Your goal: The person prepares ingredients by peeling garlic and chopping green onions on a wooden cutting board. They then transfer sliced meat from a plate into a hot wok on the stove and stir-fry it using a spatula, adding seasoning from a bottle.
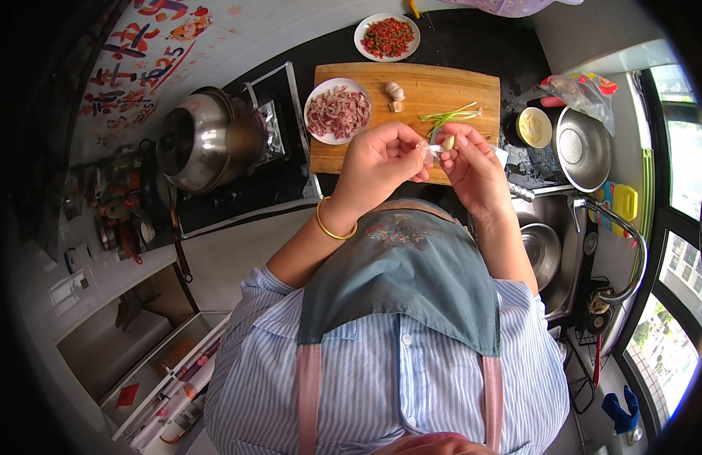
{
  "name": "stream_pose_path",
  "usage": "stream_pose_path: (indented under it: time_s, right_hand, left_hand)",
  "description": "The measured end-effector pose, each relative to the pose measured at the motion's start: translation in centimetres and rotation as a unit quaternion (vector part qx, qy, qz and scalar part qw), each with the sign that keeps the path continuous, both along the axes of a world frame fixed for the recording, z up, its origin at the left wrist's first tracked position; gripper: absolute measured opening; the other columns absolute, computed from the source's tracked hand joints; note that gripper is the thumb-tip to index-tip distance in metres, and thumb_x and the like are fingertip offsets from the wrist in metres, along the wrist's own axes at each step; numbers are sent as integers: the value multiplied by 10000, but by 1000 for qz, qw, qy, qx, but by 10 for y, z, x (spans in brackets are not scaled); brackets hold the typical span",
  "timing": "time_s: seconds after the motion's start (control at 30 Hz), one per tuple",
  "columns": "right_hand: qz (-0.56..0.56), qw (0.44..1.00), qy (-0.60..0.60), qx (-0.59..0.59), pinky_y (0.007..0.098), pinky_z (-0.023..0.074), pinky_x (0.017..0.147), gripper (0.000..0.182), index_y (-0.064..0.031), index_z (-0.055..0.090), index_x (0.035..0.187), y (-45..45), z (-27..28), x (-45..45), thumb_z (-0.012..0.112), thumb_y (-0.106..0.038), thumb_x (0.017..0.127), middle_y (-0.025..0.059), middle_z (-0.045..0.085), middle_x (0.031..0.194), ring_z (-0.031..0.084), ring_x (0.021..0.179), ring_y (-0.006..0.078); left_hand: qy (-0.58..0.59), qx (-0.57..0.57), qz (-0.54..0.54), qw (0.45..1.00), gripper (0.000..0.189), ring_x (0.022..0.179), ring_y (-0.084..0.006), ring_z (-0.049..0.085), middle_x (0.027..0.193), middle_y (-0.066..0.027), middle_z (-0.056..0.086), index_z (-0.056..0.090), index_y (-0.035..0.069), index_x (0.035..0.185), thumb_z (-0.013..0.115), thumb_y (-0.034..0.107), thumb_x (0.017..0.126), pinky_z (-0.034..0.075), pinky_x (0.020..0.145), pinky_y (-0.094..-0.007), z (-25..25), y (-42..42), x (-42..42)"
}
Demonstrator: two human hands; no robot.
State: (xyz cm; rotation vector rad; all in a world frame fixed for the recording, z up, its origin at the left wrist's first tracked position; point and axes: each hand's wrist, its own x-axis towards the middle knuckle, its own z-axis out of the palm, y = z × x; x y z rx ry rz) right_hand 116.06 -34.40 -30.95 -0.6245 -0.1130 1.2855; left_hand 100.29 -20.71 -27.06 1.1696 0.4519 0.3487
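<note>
Above the near edge of a wooden cutting board point(356, 71), my right hand point(470, 156) holds a garlic clove point(448, 142) between thumb and fingers. My left hand point(388, 156), with a gold bangle at its wrist, pinches a piece of pale, thin garlic skin point(435, 148) beside the clove. Farther back on the board lie unpeeled garlic pieces point(395, 91) and some green onion stalks point(450, 115). A white plate of sliced raw meat point(339, 112) stands at the board's left edge. Part of a knife blade point(500, 154) shows past my right hand.
Behind the board stands a plate of chopped red and green peppers point(387, 38). Right of it are a small bowl with pale slices point(534, 127), a metal strainer bowl point(583, 149) and a sink point(567, 284) with a faucet point(641, 244). A large metal pot point(200, 142) sits on the stove at left.
</note>
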Motion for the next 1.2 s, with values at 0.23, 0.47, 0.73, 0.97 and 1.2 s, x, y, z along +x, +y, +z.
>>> stream_pose_path:
  time_s: [0.23,0.47,0.73,0.97,1.2]
  right_hand:
    - [12,997,-71,-33,270,566,898,277,2,682,1256,-1,1,0,707,-98,999,92,734,1112,692,937,130]
    - [38,994,-90,-50,270,577,850,280,-1,655,1263,-5,-3,6,661,-176,1044,128,742,1089,701,878,134]
    - [35,993,-98,-48,250,577,771,237,-15,648,1202,-2,-6,0,622,-214,1076,84,738,1013,695,829,117]
    - [17,988,-113,-101,253,588,756,185,-38,649,1110,0,-10,-1,642,-219,1070,46,726,958,692,807,105]
    - [23,985,-133,-111,255,592,741,176,-45,651,1095,-2,-15,3,668,-215,1055,40,730,934,697,789,102]
  left_hand:
    - [14,66,0,998,61,816,-133,728,941,-95,731,639,-36,1057,629,12,1022,622,740,-267,6,1,-1]
    - [5,75,43,996,81,813,-123,721,936,-78,730,656,-35,1082,637,-5,1008,611,741,-261,4,7,-4]
    - [26,443,85,892,154,758,-164,737,910,-105,739,743,-16,1000,717,-78,861,605,659,-282,7,-5,11]
    - [0,530,49,847,154,756,-253,736,906,-117,743,759,8,981,775,-37,835,600,661,-335,1,-2,14]
    - [-4,542,26,840,153,732,-265,718,872,-103,733,734,18,937,804,-10,804,579,644,-357,-1,1,18]
